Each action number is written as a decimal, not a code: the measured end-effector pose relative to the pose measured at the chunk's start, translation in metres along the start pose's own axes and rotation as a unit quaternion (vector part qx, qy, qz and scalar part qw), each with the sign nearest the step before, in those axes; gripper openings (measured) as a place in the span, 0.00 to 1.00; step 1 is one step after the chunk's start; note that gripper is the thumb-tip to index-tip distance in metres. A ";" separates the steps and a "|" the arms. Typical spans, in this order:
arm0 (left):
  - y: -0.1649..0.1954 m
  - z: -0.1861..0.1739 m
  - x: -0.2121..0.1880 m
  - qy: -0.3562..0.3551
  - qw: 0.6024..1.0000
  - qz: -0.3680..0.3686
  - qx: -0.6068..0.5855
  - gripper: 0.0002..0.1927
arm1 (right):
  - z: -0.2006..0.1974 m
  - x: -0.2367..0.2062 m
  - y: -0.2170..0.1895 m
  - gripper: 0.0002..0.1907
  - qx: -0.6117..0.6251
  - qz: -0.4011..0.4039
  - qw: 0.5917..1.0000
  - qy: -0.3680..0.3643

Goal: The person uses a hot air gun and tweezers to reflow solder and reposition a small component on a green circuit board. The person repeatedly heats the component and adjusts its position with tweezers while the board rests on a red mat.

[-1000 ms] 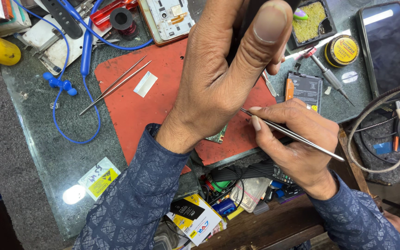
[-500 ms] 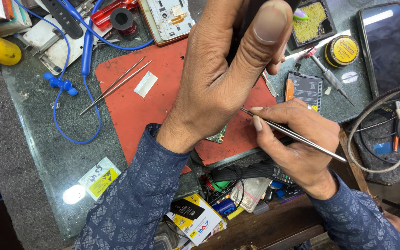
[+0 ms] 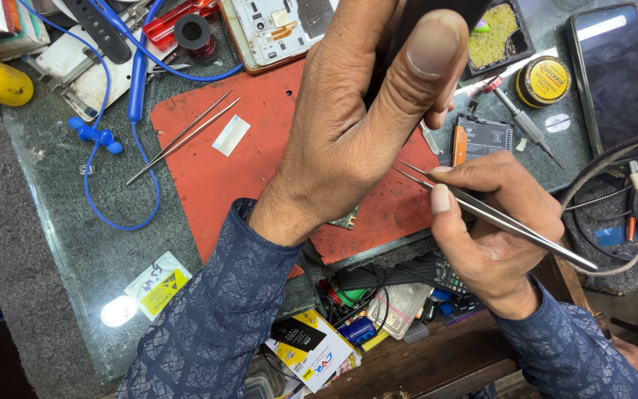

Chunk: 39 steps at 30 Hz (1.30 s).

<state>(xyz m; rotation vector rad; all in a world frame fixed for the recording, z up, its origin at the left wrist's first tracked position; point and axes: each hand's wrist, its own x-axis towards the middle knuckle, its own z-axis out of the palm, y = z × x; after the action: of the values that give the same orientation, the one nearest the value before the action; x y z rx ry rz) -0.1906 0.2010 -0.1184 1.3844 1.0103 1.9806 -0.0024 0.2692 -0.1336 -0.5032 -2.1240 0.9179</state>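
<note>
My left hand [image 3: 356, 125] is raised close to the camera and grips a dark flat device [image 3: 430, 22], mostly hidden behind the fingers and thumb. My right hand [image 3: 496, 229] pinches metal tweezers [image 3: 481, 214] whose tips point at the heel of my left palm. Below both hands lies a red work mat [image 3: 208, 170] on the glass worktop. A small green circuit board [image 3: 348, 219] peeks out from under my left wrist.
A second pair of tweezers [image 3: 182, 137] and a small white strip [image 3: 230, 135] lie on the mat. An opened phone body [image 3: 267, 33], blue cable [image 3: 138, 81], yellow tin [image 3: 542, 81], battery [image 3: 485, 139], screwdriver [image 3: 522, 122] and a black phone [image 3: 618, 70] ring the mat.
</note>
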 end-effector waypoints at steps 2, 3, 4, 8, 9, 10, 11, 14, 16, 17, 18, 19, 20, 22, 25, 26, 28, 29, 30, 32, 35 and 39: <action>-0.001 0.000 0.000 -0.002 1.000 -0.001 -0.006 0.22 | 0.000 0.000 0.000 0.04 -0.004 -0.003 1.000 -0.003; -0.001 0.000 0.000 -0.001 1.000 0.000 -0.011 0.21 | -0.001 0.000 0.000 0.04 -0.003 -0.002 1.000 -0.002; -0.002 0.001 0.000 0.000 1.000 0.000 -0.015 0.21 | -0.001 0.000 0.001 0.04 -0.003 -0.002 1.000 -0.002; -0.002 0.002 -0.001 0.004 1.000 -0.001 -0.026 0.20 | -0.001 -0.001 0.003 0.04 0.009 -0.006 1.000 -0.003; -0.002 0.002 -0.001 0.003 1.000 -0.002 -0.029 0.20 | -0.001 -0.001 0.004 0.04 0.010 -0.007 1.000 -0.006; -0.002 0.002 -0.002 0.003 0.999 -0.003 -0.032 0.20 | -0.001 -0.001 0.004 0.04 0.010 -0.009 1.000 -0.008; -0.002 0.001 -0.001 0.001 1.000 -0.003 -0.031 0.20 | -0.001 -0.001 0.005 0.04 0.009 -0.009 1.000 -0.008; -0.002 0.001 -0.001 -0.002 0.999 -0.005 -0.032 0.20 | -0.001 -0.001 0.005 0.04 0.007 -0.007 1.000 -0.009; -0.002 0.001 -0.001 -0.002 0.999 -0.005 -0.032 0.21 | -0.001 -0.001 0.004 0.04 0.006 -0.008 1.000 -0.009; -0.002 0.001 -0.001 -0.001 0.999 -0.005 -0.033 0.21 | -0.001 0.000 0.004 0.04 0.006 -0.010 1.000 -0.009; -0.002 0.001 -0.002 -0.002 0.999 -0.006 -0.032 0.21 | -0.001 0.000 0.003 0.04 0.006 -0.010 1.000 -0.008; -0.003 0.001 -0.002 -0.001 0.999 -0.007 -0.032 0.21 | 0.000 0.001 0.003 0.04 0.006 -0.010 1.000 -0.008; -0.003 0.001 -0.001 0.000 0.999 -0.008 -0.031 0.21 | 0.000 0.001 0.002 0.04 0.006 -0.008 1.000 -0.008; -0.004 0.001 -0.002 0.000 1.000 -0.009 -0.030 0.21 | 0.000 0.003 0.000 0.05 0.004 -0.007 1.000 -0.005; -0.004 0.002 -0.002 0.000 1.000 -0.009 -0.030 0.22 | 0.000 0.005 -0.002 0.06 0.001 -0.005 1.000 0.002; -0.004 0.001 -0.001 -0.002 1.000 -0.006 -0.026 0.21 | 0.001 0.006 -0.002 0.06 0.002 -0.005 1.000 0.002; -0.003 0.001 -0.001 -0.002 1.000 -0.002 -0.019 0.22 | 0.001 0.006 -0.002 0.06 0.001 -0.006 1.000 0.002; -0.002 0.001 -0.002 0.001 1.000 -0.001 -0.014 0.23 | 0.001 0.006 -0.002 0.06 -0.002 -0.007 1.000 0.002; -0.002 0.001 -0.002 0.001 1.000 0.002 -0.011 0.23 | 0.001 0.005 -0.002 0.06 -0.005 -0.008 1.000 0.001; -0.001 0.000 -0.001 -0.001 1.000 0.008 -0.006 0.22 | 0.001 0.004 0.000 0.05 -0.004 -0.013 1.000 -0.004; 0.000 0.000 0.000 0.000 1.000 0.011 -0.006 0.21 | 0.000 0.004 0.001 0.03 -0.009 -0.019 1.000 -0.008; 0.000 0.001 0.001 0.004 1.000 0.018 -0.012 0.20 | -0.001 0.004 0.001 0.04 -0.021 -0.022 0.999 -0.014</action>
<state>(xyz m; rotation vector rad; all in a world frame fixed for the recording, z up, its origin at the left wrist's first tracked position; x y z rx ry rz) -0.1905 0.2023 -0.1180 1.3931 0.9689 2.0193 -0.0041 0.2730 -0.1323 -0.4649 -2.1739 0.8625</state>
